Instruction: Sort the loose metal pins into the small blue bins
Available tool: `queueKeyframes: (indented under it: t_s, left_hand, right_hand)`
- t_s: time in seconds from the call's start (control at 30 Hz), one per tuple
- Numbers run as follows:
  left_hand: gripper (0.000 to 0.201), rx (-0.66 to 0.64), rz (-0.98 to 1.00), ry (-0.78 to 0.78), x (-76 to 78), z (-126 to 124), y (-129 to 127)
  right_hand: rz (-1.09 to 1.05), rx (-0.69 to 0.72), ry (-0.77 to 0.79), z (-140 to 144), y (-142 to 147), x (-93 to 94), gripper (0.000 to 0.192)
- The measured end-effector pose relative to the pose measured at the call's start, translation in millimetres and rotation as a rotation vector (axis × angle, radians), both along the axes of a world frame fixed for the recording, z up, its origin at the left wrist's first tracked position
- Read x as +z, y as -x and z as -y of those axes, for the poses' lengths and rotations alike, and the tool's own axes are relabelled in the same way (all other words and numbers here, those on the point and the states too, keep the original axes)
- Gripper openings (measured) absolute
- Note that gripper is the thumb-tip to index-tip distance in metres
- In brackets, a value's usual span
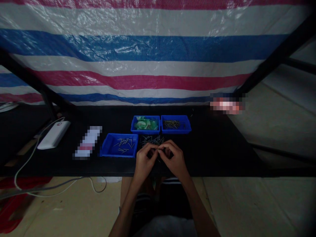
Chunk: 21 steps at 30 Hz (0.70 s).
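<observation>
My left hand point(146, 160) and my right hand point(173, 157) meet fingertip to fingertip over the front of the black table. Both are closed in a pinch; whatever sits between the fingertips is too small to make out. Just beyond them lies a loose pile of thin metal pins point(151, 140), partly hidden by my fingers. A blue tray point(106, 150) to the left of my left hand holds several similar pins point(125, 143). Farther back, one blue tray point(145, 132) carries green and clear plastic packets point(147, 124), and another blue tray point(175, 131) carries a heap of pins point(171, 124).
A white power bank point(54, 134) with a cable stands at the left of the black table point(212, 148). Near it lies a pixelated pale object point(88, 143). Another blurred reddish item point(226, 105) is at the far right corner. Striped sheeting point(148, 47) hangs behind, between dark frame bars.
</observation>
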<state>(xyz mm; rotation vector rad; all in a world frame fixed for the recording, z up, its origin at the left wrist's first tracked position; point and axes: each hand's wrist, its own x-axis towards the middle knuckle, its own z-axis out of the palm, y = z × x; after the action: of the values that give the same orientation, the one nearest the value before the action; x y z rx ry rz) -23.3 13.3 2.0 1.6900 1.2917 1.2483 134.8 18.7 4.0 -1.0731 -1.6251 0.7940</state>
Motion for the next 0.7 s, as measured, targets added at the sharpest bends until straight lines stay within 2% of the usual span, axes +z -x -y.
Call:
queueKeyframes:
  t_s: [0.7]
  left_hand:
    - [0.009, 0.023, -0.017, -0.004, 0.0, 0.5, -0.2]
  right_hand:
    - [0.018, -0.012, 0.021, 0.4, 0.0, 0.5, 0.007]
